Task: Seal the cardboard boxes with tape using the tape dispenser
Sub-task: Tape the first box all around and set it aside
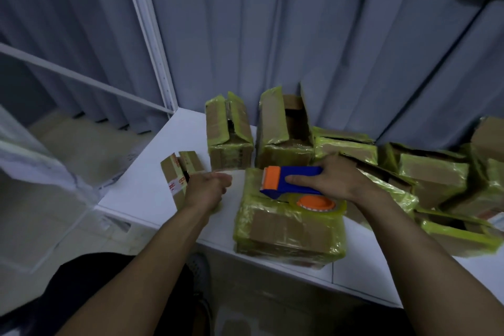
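— Grey curtain (313,35) at the back, white table (141,188) in front of it. What lies on the table?
— Cardboard boxes, most wrapped in yellowish tape. The near box (286,226) sits closed at the table's front edge. Behind it, open boxes (229,131) stand with their flaps up. A pile (436,180) of more boxes crowds the right side.
— And the dispenser?
— The dispenser (289,181) is blue with an orange head. It rests on top of the near box, head pointing left. Its roll (316,203) faces the person.
— Who holds it?
— The right hand (335,180) grips the blue handle. Its fingers wrap over the far side, and the thumb (300,179) lies stretched along the near side.
— The left hand?
— The left hand (207,188) is over the table just left of the near box, fingers curled toward the palm. It is blurred, so I cannot tell whether they pinch anything.
— Anything beside it?
— A small box (177,174) with a white, red-printed strip sits just left of that hand. I cannot tell whether they touch.
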Demonstrator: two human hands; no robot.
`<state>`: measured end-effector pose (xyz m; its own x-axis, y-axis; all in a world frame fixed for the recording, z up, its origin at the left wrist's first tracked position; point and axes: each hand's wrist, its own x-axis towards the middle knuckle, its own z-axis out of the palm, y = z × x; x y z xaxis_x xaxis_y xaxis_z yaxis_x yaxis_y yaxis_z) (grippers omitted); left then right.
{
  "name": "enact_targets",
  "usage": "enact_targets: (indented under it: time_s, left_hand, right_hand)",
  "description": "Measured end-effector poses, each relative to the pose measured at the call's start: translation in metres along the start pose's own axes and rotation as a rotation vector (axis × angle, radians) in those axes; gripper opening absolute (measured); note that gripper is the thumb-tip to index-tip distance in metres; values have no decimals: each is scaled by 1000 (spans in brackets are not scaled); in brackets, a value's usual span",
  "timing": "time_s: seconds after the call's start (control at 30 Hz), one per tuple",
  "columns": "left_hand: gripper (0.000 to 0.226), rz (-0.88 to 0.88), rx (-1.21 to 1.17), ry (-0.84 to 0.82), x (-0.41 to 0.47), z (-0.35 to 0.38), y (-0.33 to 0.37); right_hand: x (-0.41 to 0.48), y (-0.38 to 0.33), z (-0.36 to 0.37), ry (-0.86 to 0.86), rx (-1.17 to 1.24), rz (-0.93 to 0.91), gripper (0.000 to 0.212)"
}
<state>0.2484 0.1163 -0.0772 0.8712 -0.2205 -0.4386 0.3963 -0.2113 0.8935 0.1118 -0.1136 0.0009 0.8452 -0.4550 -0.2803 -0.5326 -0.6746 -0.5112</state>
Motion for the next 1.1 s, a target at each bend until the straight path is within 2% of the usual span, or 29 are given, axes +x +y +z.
enact_targets:
  time_s: [0.13, 0.43, 0.63, 0.77, 0.97, 1.1]
  left_hand:
    - [10, -55, 6, 23, 1, -8, -17]
    - [6, -87, -55, -4, 18, -5, -31]
    - [7, -184, -97, -17, 22, 0, -48]
    - [7, -248, -134, -50, 25, 0, -54]
    - [12, -307, -35, -150, 24, 8, -66]
    - [13, -250, 146, -218, 25, 12, -64]
  right_hand:
    - [11, -9, 8, -54, -94, -30, 77]
    - [19, -17, 17, -98, -139, 1, 74]
    - [19, -22, 24, -106, -196, 1, 69]
    - [22, -23, 26, -109, -219, 15, 73]
    - [24, -25, 32, -96, -245, 15, 66]
    - [24, -26, 35, -98, -258, 14, 67]
